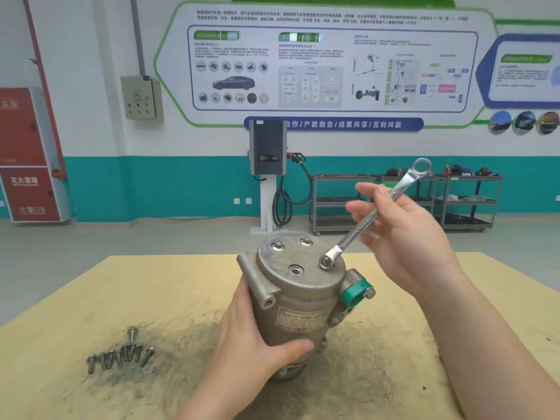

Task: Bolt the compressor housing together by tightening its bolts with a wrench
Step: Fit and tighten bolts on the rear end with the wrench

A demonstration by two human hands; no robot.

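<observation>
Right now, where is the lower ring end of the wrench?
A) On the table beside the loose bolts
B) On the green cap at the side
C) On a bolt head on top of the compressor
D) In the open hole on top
C: the wrench, held by the right hand, has its ring over a bolt on the compressor top.

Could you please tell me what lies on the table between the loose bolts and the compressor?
In the head view, only the left hand, which grips the compressor, and bare, dark-smudged table lie between it and the loose bolts; nothing else.
</observation>
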